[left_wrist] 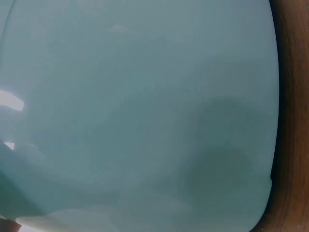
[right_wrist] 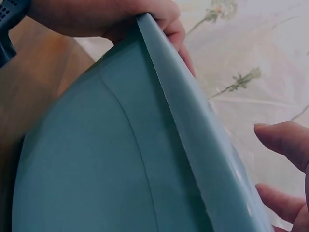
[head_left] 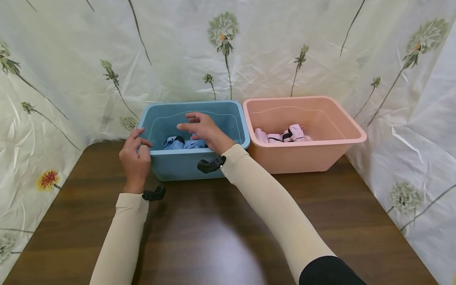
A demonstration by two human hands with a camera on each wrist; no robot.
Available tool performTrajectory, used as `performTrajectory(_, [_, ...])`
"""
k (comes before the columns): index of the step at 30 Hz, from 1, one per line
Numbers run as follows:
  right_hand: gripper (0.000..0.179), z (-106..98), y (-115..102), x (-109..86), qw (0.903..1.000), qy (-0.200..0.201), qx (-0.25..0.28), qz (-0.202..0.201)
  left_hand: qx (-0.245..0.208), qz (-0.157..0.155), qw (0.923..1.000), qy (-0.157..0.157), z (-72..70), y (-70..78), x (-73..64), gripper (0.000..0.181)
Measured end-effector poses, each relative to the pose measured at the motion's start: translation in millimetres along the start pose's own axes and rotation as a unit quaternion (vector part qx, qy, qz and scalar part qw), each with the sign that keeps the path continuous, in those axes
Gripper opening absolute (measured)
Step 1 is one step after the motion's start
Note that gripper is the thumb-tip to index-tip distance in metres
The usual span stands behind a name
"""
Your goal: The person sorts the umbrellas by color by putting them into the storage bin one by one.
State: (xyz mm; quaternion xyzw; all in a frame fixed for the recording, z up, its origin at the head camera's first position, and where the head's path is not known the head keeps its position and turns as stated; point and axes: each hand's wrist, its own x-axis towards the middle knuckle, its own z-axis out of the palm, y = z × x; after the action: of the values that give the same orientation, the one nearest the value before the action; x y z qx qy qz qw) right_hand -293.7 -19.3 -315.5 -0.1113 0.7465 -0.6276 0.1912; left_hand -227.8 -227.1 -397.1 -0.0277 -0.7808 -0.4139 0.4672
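A blue plastic bin (head_left: 189, 166) stands at the back of the table with blue rolled cloth bundles (head_left: 173, 143) inside, one showing a dark band. My left hand (head_left: 136, 158) grips the rim at the bin's left front corner; in the right wrist view, the fingers of the left hand (right_wrist: 149, 12) curl over that rim. Above the bundles, my right hand (head_left: 204, 128) hovers over the bin with fingers loosely spread and nothing visible in it. The left wrist view is filled by the bin's smooth blue wall (left_wrist: 145, 106).
A pink bin (head_left: 295, 158) stands directly right of the blue one, holding several pink cloth bundles (head_left: 295, 133) with dark bands. Both bins sit on a dark wooden table (head_left: 199, 225). A flower-printed sheet (head_left: 171, 51) hangs close behind and around the table.
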Motion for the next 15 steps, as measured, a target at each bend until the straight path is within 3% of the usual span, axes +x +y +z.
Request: performTrajectory(15, [0.066, -0.8, -0.5, -2.8, 0.9997, 0.007, -0.022, 0.001, 0.008, 0.010, 0.9999, -0.003, -1.3, 2.5, 1.4, 0.032])
